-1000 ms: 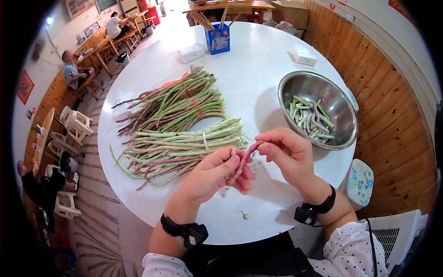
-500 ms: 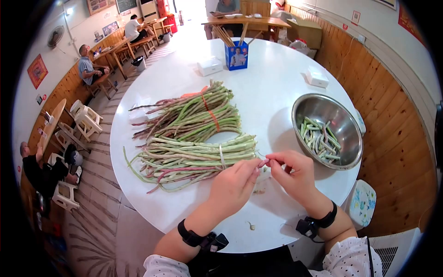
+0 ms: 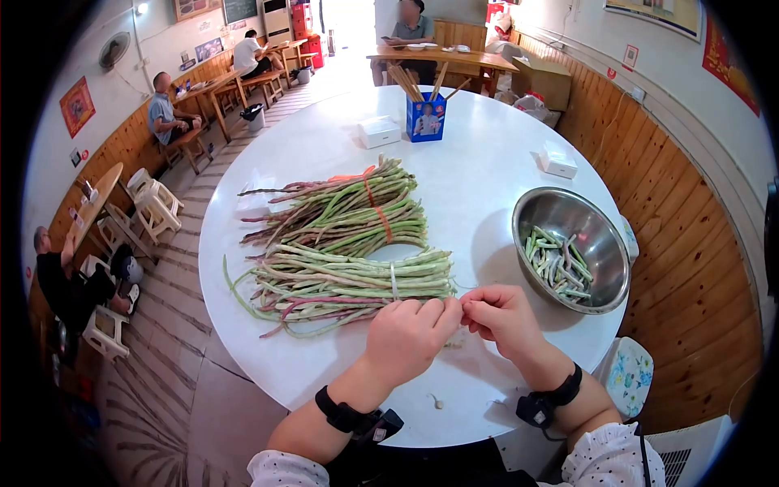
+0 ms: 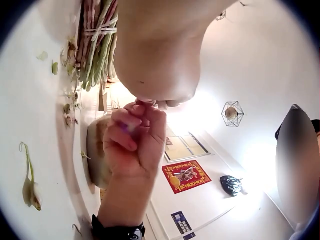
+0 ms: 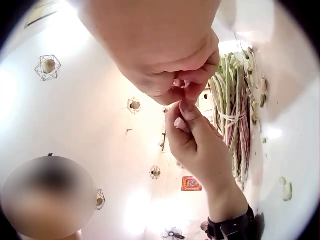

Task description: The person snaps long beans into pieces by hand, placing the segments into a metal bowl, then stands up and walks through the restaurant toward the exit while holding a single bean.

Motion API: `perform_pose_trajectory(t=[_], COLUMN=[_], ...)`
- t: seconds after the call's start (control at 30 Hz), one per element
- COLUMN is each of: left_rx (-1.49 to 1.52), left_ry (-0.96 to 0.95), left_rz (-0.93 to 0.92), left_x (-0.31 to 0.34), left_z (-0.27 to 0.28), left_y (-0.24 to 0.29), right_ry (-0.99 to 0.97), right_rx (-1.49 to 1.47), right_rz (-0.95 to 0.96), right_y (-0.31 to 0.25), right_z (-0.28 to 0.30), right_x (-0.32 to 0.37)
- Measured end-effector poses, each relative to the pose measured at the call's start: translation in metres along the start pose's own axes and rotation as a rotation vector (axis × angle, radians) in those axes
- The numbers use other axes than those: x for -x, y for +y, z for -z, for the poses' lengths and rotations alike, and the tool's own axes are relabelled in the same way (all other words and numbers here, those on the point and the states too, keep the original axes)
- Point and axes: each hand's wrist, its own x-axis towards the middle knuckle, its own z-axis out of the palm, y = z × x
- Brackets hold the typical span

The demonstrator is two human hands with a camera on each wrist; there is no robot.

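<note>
Both hands meet over the near edge of the round white table (image 3: 487,174). My left hand (image 3: 438,316) and right hand (image 3: 480,312) pinch a short purple bean piece (image 3: 461,307) between their fingertips; it is almost wholly hidden by the fingers. The right wrist view shows the fingertips of the right hand (image 5: 182,87) and left hand (image 5: 187,112) touching. Just beyond the knuckles lies a bundle of long beans (image 3: 349,280) tied with a white band. A second bundle (image 3: 341,207), tied with orange bands, lies behind it.
A steel bowl (image 3: 519,223) holding several cut bean pieces stands to the right of the hands. A blue chopstick holder (image 3: 425,123) and two white boxes (image 3: 380,130) (image 3: 558,160) stand farther back. Bean scraps (image 3: 436,401) lie near the table's front edge. A patterned stool (image 3: 629,373) stands at the right.
The long purple bean held up a second ago is now only a short piece hidden in the fingertips. Both hands have come lower and closer together.
</note>
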Motion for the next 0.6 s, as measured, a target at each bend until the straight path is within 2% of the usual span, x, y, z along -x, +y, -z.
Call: perform_pose_trajectory(t=[0.2, 0.23, 0.33, 0.37, 0.47, 0.5, 0.6], left_rx=[0.110, 0.257, 0.748, 0.954, 1.605, 1.646, 1.738], left_ry=[0.082, 0.158, 0.208, 0.071, 0.177, 0.220, 0.342], left_rz=[0.050, 0.138, 0.468, 0.692, 1.145, 1.161, 1.175], left_x=[0.000, -0.005, -0.001, 0.005, -0.005, -0.005, -0.003], left_z=[-0.006, -0.007, -0.024, -0.028, -0.015, -0.012, -0.002], left_y=[0.001, 0.004, 0.005, 0.005, -0.006, -0.015, -0.035], right_ry=[-0.103, -0.128, -0.076, -0.100, -0.248, -0.293, -0.336], right_rx=[-0.230, -0.258, -0.008, 0.088, 0.129, 0.170, 0.226], right_rz=[-0.149, -0.168, 0.029, 0.201, 0.126, 0.143, 0.353], right_y=[-0.003, -0.003, -0.001, 0.008, 0.002, -0.004, -0.011], right_z=[0.002, 0.002, -0.006, -0.004, -0.002, -0.003, 0.003], right_x=[0.000, 0.000, 0.004, 0.001, 0.007, 0.009, 0.012])
